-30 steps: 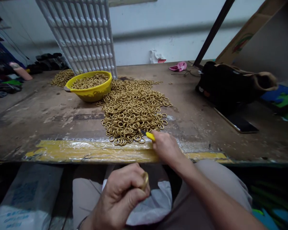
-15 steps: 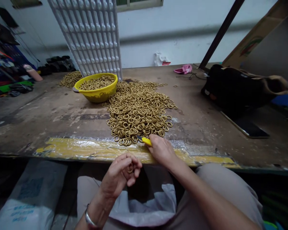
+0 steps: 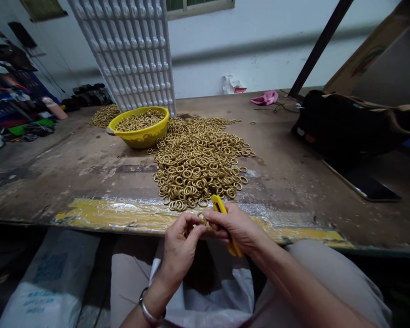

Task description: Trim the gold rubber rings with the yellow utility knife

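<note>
My left hand (image 3: 184, 239) is closed in a pinch on a brass-coloured ring (image 3: 202, 217) just in front of the table edge. Beside it, my right hand (image 3: 234, 225) is wrapped round a yellow utility knife (image 3: 219, 205), its dark blade pointing away from me, while the fingertips touch the same ring. Beyond both hands a large pile of rings (image 3: 198, 159) spreads over the table. A yellow basin (image 3: 141, 136) full of similar rings stands at the pile's left. Below my hands, an open white bag (image 3: 215, 312) lies between my knees.
Yellow tape (image 3: 116, 214) covers the front edge of the table (image 3: 71, 168). A ribbed translucent panel (image 3: 133, 54) stands behind the basin. To the right are a black bag (image 3: 348, 123), a phone (image 3: 372, 184) and a pink cloth (image 3: 266, 98). A smaller ring pile (image 3: 104, 115) sits back left.
My right hand has drawn back from the pile's front edge with the knife, which now points more upright. My left hand has moved up and right, and the two hands now meet at a ring.
</note>
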The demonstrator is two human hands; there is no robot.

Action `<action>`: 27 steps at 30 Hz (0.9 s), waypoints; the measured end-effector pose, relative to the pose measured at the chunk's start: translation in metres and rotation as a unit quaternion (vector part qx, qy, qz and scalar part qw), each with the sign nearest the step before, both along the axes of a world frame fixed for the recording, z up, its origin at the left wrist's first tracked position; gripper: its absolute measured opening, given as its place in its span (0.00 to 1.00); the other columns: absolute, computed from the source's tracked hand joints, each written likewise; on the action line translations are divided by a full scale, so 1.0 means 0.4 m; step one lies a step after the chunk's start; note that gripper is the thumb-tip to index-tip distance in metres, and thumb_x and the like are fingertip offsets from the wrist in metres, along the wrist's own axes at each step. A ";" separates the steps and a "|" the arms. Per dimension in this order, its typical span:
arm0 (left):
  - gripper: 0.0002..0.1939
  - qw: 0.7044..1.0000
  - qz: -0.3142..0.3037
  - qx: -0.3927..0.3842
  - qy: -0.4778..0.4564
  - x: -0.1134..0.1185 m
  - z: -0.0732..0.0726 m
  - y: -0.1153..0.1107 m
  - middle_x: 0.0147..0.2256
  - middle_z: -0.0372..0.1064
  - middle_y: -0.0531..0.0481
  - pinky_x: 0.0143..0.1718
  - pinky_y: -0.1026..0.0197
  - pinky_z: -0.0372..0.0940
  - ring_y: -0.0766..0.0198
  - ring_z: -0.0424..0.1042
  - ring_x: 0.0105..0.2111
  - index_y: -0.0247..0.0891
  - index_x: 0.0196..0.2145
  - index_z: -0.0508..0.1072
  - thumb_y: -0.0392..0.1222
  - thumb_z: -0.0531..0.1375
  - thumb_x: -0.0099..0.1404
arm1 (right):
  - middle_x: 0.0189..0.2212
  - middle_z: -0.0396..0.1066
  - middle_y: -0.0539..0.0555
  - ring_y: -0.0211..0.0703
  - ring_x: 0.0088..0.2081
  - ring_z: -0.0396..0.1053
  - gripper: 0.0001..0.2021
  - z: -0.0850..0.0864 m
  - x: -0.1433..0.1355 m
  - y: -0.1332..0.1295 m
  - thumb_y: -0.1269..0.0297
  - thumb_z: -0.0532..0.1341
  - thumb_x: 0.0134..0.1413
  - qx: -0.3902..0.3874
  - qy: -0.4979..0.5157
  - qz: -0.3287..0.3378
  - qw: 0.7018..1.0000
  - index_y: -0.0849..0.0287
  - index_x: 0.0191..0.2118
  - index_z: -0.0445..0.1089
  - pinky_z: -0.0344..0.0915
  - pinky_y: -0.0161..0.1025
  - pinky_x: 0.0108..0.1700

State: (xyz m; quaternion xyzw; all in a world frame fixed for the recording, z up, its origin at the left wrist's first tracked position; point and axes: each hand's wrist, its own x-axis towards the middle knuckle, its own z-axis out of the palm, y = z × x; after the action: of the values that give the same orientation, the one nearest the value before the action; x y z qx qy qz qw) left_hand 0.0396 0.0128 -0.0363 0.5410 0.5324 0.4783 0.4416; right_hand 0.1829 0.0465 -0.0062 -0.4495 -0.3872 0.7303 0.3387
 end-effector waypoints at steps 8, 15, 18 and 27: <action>0.05 1.000 -0.004 -0.026 0.004 0.004 0.005 0.014 0.29 0.73 0.50 0.34 0.64 0.64 0.63 0.70 0.31 0.35 0.32 0.74 0.38 0.63 0.56 | 0.16 0.48 0.44 0.30 0.19 0.46 0.15 -0.012 -0.002 -0.001 0.59 0.57 0.48 0.147 -0.162 -0.032 0.975 0.57 0.19 0.53 0.43 0.31 0.20; 0.10 0.975 -0.045 -0.160 -0.147 -0.018 0.007 0.014 0.18 0.58 0.58 0.15 0.71 0.44 0.76 0.49 0.15 0.34 0.30 0.73 0.44 0.63 0.56 | 0.18 0.51 0.45 0.33 0.22 0.49 0.12 -0.008 0.018 -0.012 0.65 0.53 0.51 0.306 -0.339 -0.018 0.889 0.58 0.20 0.53 0.45 0.33 0.24; 0.11 0.969 -0.057 -0.161 -0.180 -0.029 0.011 0.013 0.18 0.57 0.58 0.15 0.71 0.43 0.76 0.48 0.16 0.34 0.28 0.72 0.46 0.64 0.55 | 0.20 0.60 0.48 0.35 0.24 0.55 0.06 -0.008 0.023 -0.033 0.75 0.54 0.43 0.382 -0.434 0.038 0.815 0.58 0.23 0.57 0.46 0.33 0.27; 0.09 0.984 -0.081 -0.101 -0.121 -0.046 0.019 0.002 0.20 0.56 0.58 0.18 0.70 0.47 0.74 0.50 0.18 0.36 0.30 0.72 0.45 0.61 0.61 | 0.28 0.70 0.52 0.40 0.30 0.64 0.08 -0.017 0.012 -0.046 0.78 0.55 0.44 0.408 -0.549 0.105 0.722 0.58 0.30 0.64 0.49 0.35 0.31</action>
State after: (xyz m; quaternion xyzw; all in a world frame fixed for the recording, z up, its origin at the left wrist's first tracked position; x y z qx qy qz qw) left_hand 0.0211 0.0137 -0.0288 0.4729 0.4751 0.4470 0.5923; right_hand 0.1875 0.0281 -0.0130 -0.5468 -0.8104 0.1581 0.1384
